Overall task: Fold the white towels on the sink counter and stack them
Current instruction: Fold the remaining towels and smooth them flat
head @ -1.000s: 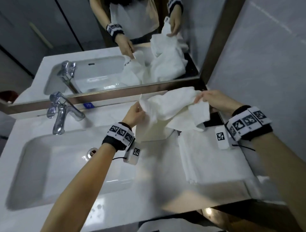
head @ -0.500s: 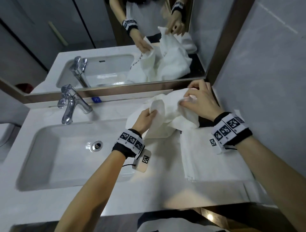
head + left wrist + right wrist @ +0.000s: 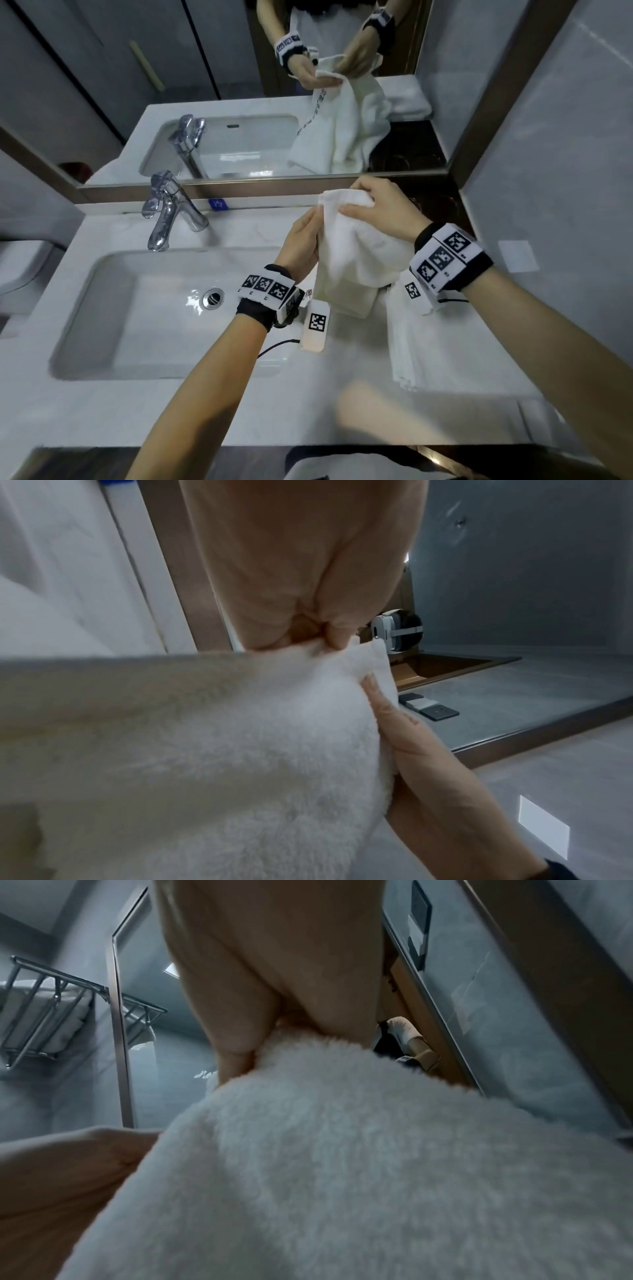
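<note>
A: From the head camera: soft white terry towel [image 3: 352,253] lifted above the white sink counter [image 3: 212,407], pinched at its top edge by left hand [image 3: 301,243] and right hand [image 3: 380,209], close together; flat stack of folded white towels [image 3: 442,342] lying just right of it.

B: From the left wrist: thumb and fingers [image 3: 337,631] clamped on a corner; plush, limp, light; likely to sag unless taken by the corners.

A: From the right wrist: right hand [image 3: 274,974] nipping the fluffy edge; grip firm, no slipping visible.
</note>
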`<action>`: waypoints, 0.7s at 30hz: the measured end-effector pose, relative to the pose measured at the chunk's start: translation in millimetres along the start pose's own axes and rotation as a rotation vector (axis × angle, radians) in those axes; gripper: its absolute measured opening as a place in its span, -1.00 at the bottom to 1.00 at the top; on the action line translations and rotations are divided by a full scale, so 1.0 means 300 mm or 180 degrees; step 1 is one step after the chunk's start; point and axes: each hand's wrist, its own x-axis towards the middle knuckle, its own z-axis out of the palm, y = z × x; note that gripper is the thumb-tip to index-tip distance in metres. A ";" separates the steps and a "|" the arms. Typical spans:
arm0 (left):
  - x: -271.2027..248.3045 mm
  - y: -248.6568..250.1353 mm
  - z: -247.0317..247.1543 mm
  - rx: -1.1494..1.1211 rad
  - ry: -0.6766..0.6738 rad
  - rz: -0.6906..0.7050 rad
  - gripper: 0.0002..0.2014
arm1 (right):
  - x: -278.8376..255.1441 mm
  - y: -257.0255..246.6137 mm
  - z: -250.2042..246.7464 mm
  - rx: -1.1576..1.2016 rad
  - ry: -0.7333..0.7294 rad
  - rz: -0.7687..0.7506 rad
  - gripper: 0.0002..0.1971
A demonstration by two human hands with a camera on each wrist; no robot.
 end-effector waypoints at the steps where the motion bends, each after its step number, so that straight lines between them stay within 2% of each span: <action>1: -0.001 -0.003 -0.006 -0.0017 -0.0003 0.0000 -0.66 | 0.002 0.003 0.008 -0.0027 0.0020 0.0039 -0.80; 5: -0.005 -0.013 -0.014 -0.0173 0.0081 0.0053 -0.63 | 0.009 0.003 0.040 -0.0131 0.0067 0.0247 -0.59; 11: -0.001 -0.032 -0.009 -0.0231 0.0101 0.0059 -0.54 | 0.027 0.006 0.070 0.0047 0.0148 0.0413 -0.51; 15: 0.001 -0.036 0.000 -0.0035 0.0049 0.0100 -0.67 | 0.035 0.020 0.073 -0.0065 0.0141 0.0496 -0.54; 18: 0.011 -0.035 0.002 0.0249 0.0132 0.0101 -0.69 | 0.043 0.039 0.056 -0.0335 0.0188 0.0520 -0.61; 21: 0.023 -0.026 0.004 0.0765 0.0180 0.0186 -0.66 | 0.051 0.034 0.019 -0.0305 0.0207 0.0202 -0.67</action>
